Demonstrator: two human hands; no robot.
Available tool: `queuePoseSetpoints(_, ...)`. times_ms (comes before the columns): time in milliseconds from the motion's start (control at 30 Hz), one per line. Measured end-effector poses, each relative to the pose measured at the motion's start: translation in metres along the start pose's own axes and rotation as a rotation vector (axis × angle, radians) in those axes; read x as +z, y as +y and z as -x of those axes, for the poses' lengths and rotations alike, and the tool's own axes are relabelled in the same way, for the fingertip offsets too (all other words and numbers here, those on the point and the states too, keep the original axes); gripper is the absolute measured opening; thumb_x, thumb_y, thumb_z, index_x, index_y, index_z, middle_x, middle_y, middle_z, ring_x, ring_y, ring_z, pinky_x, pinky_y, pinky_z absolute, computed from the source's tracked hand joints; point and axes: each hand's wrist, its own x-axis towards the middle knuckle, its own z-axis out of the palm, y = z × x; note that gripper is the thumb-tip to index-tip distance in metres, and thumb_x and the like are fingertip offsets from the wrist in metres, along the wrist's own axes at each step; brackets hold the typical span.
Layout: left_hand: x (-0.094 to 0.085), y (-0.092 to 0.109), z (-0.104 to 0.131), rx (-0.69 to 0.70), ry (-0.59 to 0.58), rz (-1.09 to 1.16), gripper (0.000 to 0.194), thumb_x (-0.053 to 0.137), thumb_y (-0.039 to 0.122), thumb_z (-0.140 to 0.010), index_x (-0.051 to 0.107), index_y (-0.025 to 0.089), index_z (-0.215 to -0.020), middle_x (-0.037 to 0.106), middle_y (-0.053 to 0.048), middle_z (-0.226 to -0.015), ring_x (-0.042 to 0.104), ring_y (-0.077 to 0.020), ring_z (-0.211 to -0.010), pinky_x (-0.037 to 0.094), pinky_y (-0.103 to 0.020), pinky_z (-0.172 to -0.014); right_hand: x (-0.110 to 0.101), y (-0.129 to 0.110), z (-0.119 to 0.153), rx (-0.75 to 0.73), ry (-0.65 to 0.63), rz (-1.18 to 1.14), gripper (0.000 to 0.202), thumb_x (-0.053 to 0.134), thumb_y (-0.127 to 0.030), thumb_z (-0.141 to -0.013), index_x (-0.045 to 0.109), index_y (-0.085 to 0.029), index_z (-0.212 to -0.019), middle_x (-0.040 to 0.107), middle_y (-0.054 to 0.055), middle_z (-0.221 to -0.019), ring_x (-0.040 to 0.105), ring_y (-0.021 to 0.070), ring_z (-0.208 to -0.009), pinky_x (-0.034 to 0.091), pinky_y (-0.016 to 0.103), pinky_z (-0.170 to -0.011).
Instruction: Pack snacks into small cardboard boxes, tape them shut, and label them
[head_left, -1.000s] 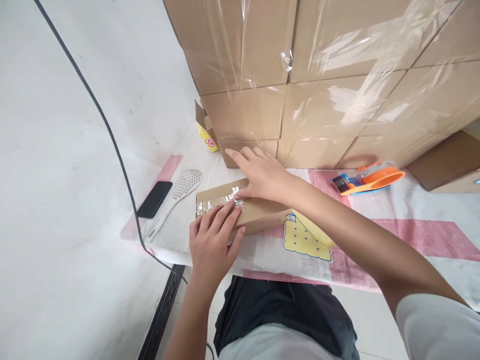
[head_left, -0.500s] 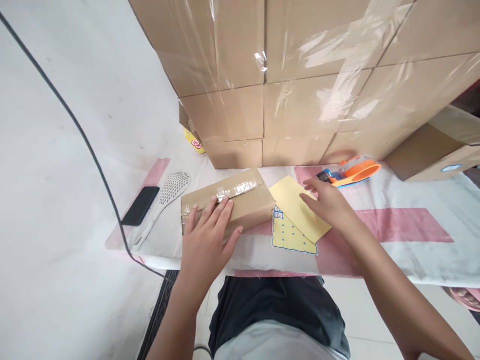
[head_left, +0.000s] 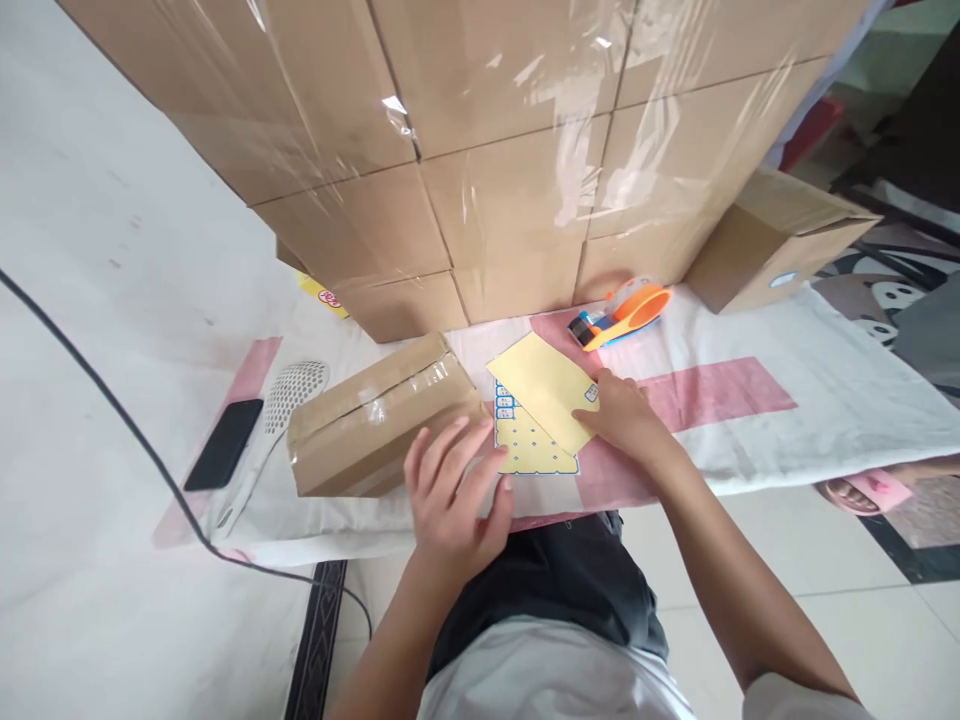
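Observation:
My left hand point(head_left: 457, 500) is open, its fingers spread and curved, just in front of the right end of a taped cardboard box point(head_left: 382, 415). Whether a fingertip touches the box is hard to tell. My right hand point(head_left: 630, 420) is closed at the right edge of a plain yellow sheet point(head_left: 544, 385), thumb over it and fingers at its border. A small white label point(head_left: 591, 393) with a blue outline shows between thumb and fingers. Under that sheet lies a yellow sticker sheet point(head_left: 536, 450) with blue-edged labels, partly covered.
An orange tape dispenser point(head_left: 630, 315) stands behind the sheets. A tall wall of wrapped cartons point(head_left: 510, 200) rises at the back. A brown box point(head_left: 780, 240) sits at the right. A black phone point(head_left: 223, 445) and a white slotted skimmer point(head_left: 292, 400) lie left; a cable point(head_left: 112, 390) hangs there.
My left hand has come off the box top and moved right, towards me. My right hand has lowered onto the plain yellow sheet's edge. The whole view has shifted and tilted.

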Motion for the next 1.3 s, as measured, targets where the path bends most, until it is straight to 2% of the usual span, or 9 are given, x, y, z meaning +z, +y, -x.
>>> queuePoseSetpoints(200,0.039,0.017,-0.009,-0.014,-0.049,0.204,0.014,0.063,0.013,-0.091,0.07,0.022,-0.1,0.078,-0.002,-0.092,0.071,-0.0172,-0.086,0.045,-0.037,-0.089,-0.006,0.004,0.034,-0.121,-0.11,-0.717,0.023,0.064,-0.038,-0.087,0.071,-0.017,-0.095,0.075,0.007,-0.095,0.068,0.0253,-0.086,0.05,0.032,-0.072)
queuePoseSetpoints(333,0.057,0.022,-0.02,-0.017,-0.18,0.237,0.022,0.07,0.033,-0.093,0.072,0.021,-0.112,0.076,-0.006,-0.104,0.07,-0.0205,-0.097,0.044,-0.037,-0.09,-0.003,0.0,0.07,-0.142,0.053,-0.871,0.041,0.073,-0.057,-0.085,0.066,-0.018,-0.075,0.062,0.001,-0.068,0.058,0.0185,-0.065,0.042,0.029,-0.058)
queuePoseSetpoints(467,0.065,0.026,-0.025,0.017,-0.281,0.336,0.029,0.071,0.039,-0.093,0.073,0.023,-0.117,0.075,-0.006,-0.109,0.069,-0.0215,-0.103,0.046,-0.037,-0.092,0.0,-0.004,0.095,-0.261,0.005,-1.011,0.035,0.058,-0.054,-0.1,0.068,-0.021,-0.097,0.068,0.003,-0.086,0.065,0.0215,-0.081,0.05,0.031,-0.071)
queuePoseSetpoints(567,0.066,0.028,-0.027,-0.009,-0.305,0.414,0.02,0.067,0.035,-0.096,0.076,0.025,-0.111,0.076,-0.005,-0.103,0.069,-0.0205,-0.098,0.047,-0.038,-0.091,0.0,-0.003,0.103,-0.34,0.009,-1.001,0.031,0.05,-0.049,-0.105,0.067,-0.023,-0.105,0.069,0.004,-0.094,0.065,0.0219,-0.088,0.051,0.032,-0.078)
queuePoseSetpoints(733,0.066,0.03,-0.032,-0.081,-0.314,0.609,0.019,0.062,0.026,-0.099,0.08,0.025,-0.102,0.076,-0.004,-0.091,0.069,-0.0182,-0.087,0.052,-0.036,-0.083,0.0,0.007,0.104,-0.424,0.075,-0.832,0.03,0.047,-0.046,-0.107,0.062,-0.022,-0.095,0.06,0.003,-0.085,0.058,0.0188,-0.075,0.046,0.031,-0.067)
queuePoseSetpoints(900,0.068,0.034,-0.033,-0.256,-0.233,0.67,0.018,0.061,0.025,-0.099,0.078,0.021,-0.097,0.072,-0.002,-0.078,0.065,-0.0142,-0.071,0.051,-0.029,-0.069,-0.005,0.02,0.096,-0.371,0.065,-0.838,0.033,0.049,-0.047,-0.106,0.061,-0.021,-0.091,0.059,0.002,-0.079,0.057,0.018,-0.071,0.044,0.03,-0.064)
queuePoseSetpoints(1033,0.072,0.036,-0.032,-0.165,-0.264,0.654,0.02,0.073,0.029,-0.091,0.077,0.022,-0.11,0.072,-0.002,-0.08,0.065,-0.0151,-0.073,0.053,-0.03,-0.071,-0.012,0.02,0.093,-0.376,0.012,-0.873,0.036,0.048,-0.05,-0.106,0.063,-0.02,-0.093,0.061,0.002,-0.08,0.056,0.0183,-0.073,0.044,0.03,-0.066)
queuePoseSetpoints(1133,0.074,0.033,-0.034,-0.11,-0.268,0.605,0.014,0.064,0.024,-0.097,0.078,0.022,-0.094,0.075,-0.004,-0.083,0.068,-0.0154,-0.076,0.053,-0.03,-0.073,-0.01,0.017,0.097,-0.418,0.016,-0.819,0.035,0.048,-0.049,-0.105,0.06,-0.022,-0.087,0.059,0.002,-0.077,0.055,0.0185,-0.07,0.043,0.031,-0.064)
queuePoseSetpoints(1300,0.07,0.015,-0.027,-0.28,-0.067,0.483,0.017,0.062,0.026,-0.099,0.075,0.019,-0.089,0.073,-0.002,-0.076,0.064,-0.0117,-0.065,0.053,-0.025,-0.065,-0.008,0.03,0.085,-0.287,0.083,-0.738,0.037,0.049,-0.048,-0.103,0.056,-0.022,-0.078,0.058,0.002,-0.07,0.055,0.0188,-0.065,0.04,0.031,-0.058)
